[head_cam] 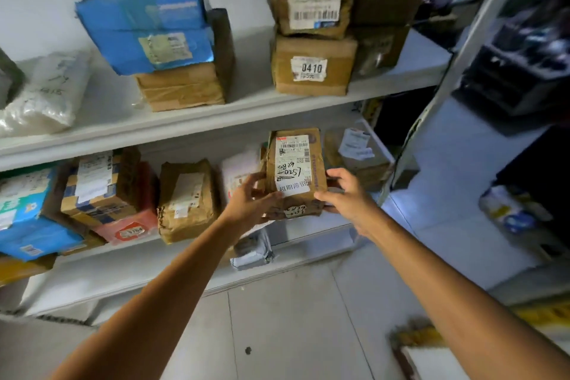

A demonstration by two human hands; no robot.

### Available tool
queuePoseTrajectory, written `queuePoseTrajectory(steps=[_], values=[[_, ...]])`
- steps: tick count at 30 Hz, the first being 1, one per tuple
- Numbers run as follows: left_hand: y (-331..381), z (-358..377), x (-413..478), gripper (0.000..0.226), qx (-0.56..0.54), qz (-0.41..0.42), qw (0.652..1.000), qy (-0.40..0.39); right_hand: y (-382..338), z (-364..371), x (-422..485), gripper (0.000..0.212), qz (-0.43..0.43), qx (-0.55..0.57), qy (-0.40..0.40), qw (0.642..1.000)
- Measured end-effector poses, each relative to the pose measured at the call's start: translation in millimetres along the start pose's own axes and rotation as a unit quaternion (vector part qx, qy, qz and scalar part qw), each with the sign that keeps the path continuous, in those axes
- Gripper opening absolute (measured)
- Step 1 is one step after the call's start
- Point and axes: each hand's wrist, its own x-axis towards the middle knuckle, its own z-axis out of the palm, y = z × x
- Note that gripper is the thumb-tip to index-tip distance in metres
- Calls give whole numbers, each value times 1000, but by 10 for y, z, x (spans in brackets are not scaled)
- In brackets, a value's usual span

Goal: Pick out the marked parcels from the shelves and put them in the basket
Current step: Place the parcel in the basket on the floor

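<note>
A brown cardboard parcel (296, 170) with a white shipping label and handwritten numbers stands on end at the front of the lower shelf (308, 225). My left hand (251, 199) grips its left side with curled fingers. My right hand (345, 197) grips its right lower side, thumb on the front. Other parcels line the same shelf: a crumpled brown one (185, 200), a brown box with blue stripes (98, 188) on a red parcel (129, 228), and a blue box (27, 213). No basket is clearly in view.
The upper shelf (216, 117) carries a blue box (148, 15) on a brown box, a stack with a box marked 0410 (313, 66), and a white bag (46, 92). A grey bag (251, 250) lies under the held parcel. A metal post (438, 95) stands right; tiled floor below.
</note>
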Motion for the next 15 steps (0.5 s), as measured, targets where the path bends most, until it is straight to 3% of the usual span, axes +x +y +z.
queuePoseTrajectory(steps=[10, 15], values=[[189, 723, 511, 54, 52, 14, 975, -218, 239, -574, -519, 43, 30, 99, 210, 972], [200, 977, 592, 55, 99, 34, 928, -357, 295, -503, -1081, 36, 43, 159, 334, 928]])
